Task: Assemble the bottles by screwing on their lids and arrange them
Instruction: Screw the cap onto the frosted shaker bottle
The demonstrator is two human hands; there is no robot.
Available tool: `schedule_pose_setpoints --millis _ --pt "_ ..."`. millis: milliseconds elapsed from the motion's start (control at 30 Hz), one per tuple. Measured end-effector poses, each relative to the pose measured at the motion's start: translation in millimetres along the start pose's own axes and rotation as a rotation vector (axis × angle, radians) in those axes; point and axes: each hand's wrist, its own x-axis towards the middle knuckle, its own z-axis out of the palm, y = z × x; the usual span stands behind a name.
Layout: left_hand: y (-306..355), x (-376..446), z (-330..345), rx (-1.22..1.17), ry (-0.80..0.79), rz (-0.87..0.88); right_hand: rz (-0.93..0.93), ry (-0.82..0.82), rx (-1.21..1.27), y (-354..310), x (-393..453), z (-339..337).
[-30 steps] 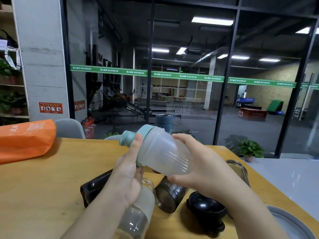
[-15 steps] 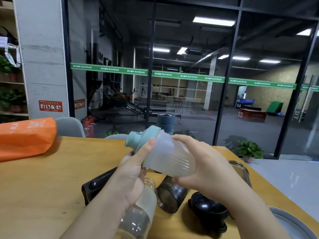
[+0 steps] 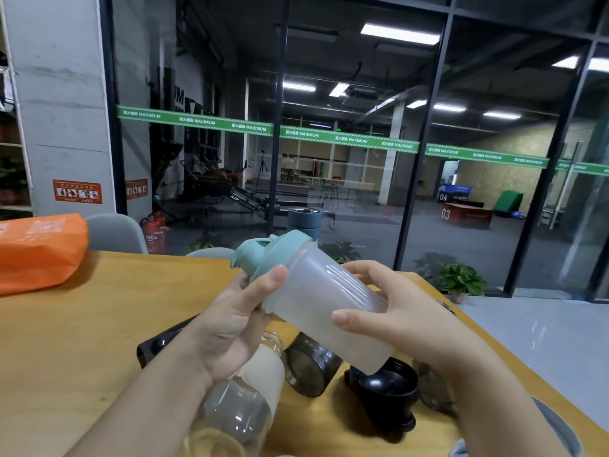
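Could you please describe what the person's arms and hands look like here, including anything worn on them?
Both the left hand and the right hand are bare: no gloves, and no rings, watch or bracelet can be seen. The forearms are uncovered right to the bottom edge of the head view, so no sleeves show. The fingernails are short and appear unpainted.

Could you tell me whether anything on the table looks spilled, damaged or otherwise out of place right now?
Nothing looks spilled or damaged. The bottles on the table simply lie on their sides uncapped: a clear bottle and a smoky one, with a loose black lid beside them. The frosted bottle, teal lid on, is held tilted in both hands.
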Motion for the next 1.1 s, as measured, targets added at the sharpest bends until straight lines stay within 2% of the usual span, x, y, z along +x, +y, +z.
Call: schedule_pose_setpoints --millis 200,333,500,600,800,900,1100 --pt "-2 -2 0 0.064 0.033 0.051 0.022 -0.092 0.274 4 0 1" --pt "0 -4 4 0.128 0.041 0.085 0.052 -0.097 0.377 4 0 1" --pt "0 -3 6 0.182 0.148 0.103 0.06 -0.023 0.368 1 3 10" --pt "0 -2 4 0.134 0.196 0.083 0.079 0.021 0.249 0 3 10" --pt "2 -1 4 -0.031 0.332 0.04 0.076 -0.026 0.091 -1 -3 -2" --pt "4 -2 8 -0.035 0.34 0.064 0.04 0.001 0.062 -3 -4 -4" --pt "7 -5 9 -0.058 0.352 0.071 0.028 0.062 0.171 0 -1 -5"
